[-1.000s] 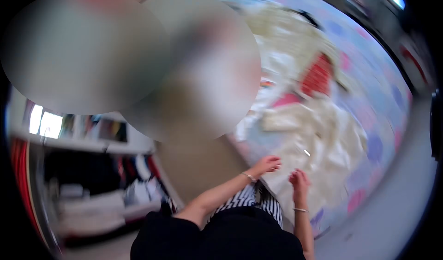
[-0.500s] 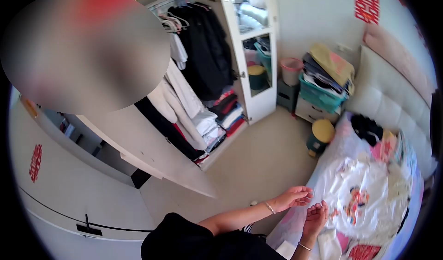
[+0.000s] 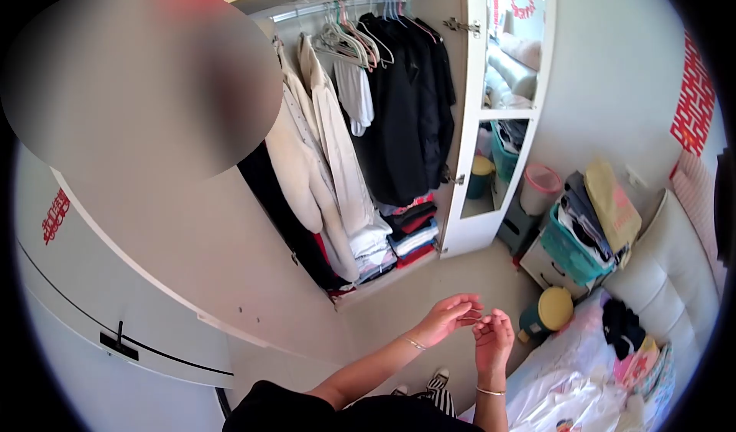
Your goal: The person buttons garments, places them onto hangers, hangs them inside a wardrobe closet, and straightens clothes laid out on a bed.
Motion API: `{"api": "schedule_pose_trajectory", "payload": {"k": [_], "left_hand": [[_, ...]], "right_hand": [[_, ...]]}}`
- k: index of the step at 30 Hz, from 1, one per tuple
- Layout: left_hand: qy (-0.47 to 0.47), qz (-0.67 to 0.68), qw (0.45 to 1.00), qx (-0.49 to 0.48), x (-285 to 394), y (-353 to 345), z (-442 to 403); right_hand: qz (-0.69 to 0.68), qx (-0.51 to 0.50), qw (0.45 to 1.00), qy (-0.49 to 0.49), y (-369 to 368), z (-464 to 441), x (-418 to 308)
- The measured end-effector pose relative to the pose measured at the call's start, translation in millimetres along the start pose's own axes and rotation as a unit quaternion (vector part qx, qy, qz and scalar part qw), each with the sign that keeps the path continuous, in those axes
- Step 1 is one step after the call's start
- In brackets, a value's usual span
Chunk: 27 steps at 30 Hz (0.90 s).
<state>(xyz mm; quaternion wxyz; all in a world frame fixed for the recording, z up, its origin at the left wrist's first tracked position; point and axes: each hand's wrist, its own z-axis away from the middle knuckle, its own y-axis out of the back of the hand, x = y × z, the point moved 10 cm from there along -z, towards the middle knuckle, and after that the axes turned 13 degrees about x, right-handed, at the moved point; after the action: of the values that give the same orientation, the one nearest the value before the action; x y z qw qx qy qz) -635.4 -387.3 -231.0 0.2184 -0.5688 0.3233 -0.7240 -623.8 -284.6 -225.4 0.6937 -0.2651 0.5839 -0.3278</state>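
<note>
My left hand [image 3: 451, 318] is in the lower middle of the view, its fingers loosely curved and apart, with nothing visible in it. Close to its fingertips is my right hand [image 3: 494, 338], raised with fingers half bent and slightly apart, and it shows no object either. Whether the fingertips touch is hard to tell. Both hands are in the air above the floor [image 3: 399, 302], just left of the bed. White clothing [image 3: 571, 390] lies on the bed at the lower right, nearest my right hand.
An open wardrobe holds hanging dark jackets [image 3: 414, 110], pale coats [image 3: 337, 156] and folded clothes [image 3: 414, 236]. Its mirrored door [image 3: 474, 229] stands open. Beyond are a teal basket [image 3: 571, 252] of clothes, a pink bin [image 3: 539, 190] and a yellow-lidded bin [image 3: 553, 309]. A door handle [image 3: 119, 345] shows at left.
The view has swung from the bed to the wardrobe, and the bed's clothing has shifted to the lower right edge. My hands remain near each other, without any object visible in them.
</note>
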Motion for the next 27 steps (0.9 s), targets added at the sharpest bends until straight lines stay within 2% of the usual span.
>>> {"api": "schedule_pose_trajectory", "payload": {"k": [2, 4, 6, 7, 10, 16, 19, 27], "left_hand": [[-0.069, 0.013, 0.998, 0.004, 27.9, 12.0, -14.0], [-0.086, 0.015, 0.996, 0.035, 44.4, 23.9, -28.7], [-0.156, 0.01, 0.982, 0.11, 74.2, 37.4, -43.0], [-0.178, 0.04, 0.976, 0.116, 83.1, 41.8, -46.6], [-0.231, 0.044, 0.963, 0.128, 111.3, 43.5, -55.5], [-0.304, 0.046, 0.922, 0.235, 176.0, 79.2, -62.1], [-0.35, 0.01, 0.9, 0.258, 232.9, 83.7, -72.4], [-0.469, 0.0, 0.857, 0.215, 395.8, 99.5, -119.9]], "right_hand": [[0.004, -0.03, 0.999, -0.017, -26.9, -31.9, 6.6], [0.009, -0.106, 0.994, -0.037, -62.7, -56.0, 9.3], [0.046, -0.161, 0.984, -0.056, -90.6, -79.7, 12.5], [0.054, -0.189, 0.978, -0.066, -103.6, -89.6, 15.5], [0.074, -0.252, 0.96, -0.1, -144.1, -116.9, 17.3], [0.109, -0.339, 0.928, -0.113, -227.0, -162.2, 23.2], [0.141, -0.39, 0.907, -0.067, -287.3, -183.5, 21.0], [0.161, -0.462, 0.871, 0.042, -441.2, -243.3, 34.9]]}}
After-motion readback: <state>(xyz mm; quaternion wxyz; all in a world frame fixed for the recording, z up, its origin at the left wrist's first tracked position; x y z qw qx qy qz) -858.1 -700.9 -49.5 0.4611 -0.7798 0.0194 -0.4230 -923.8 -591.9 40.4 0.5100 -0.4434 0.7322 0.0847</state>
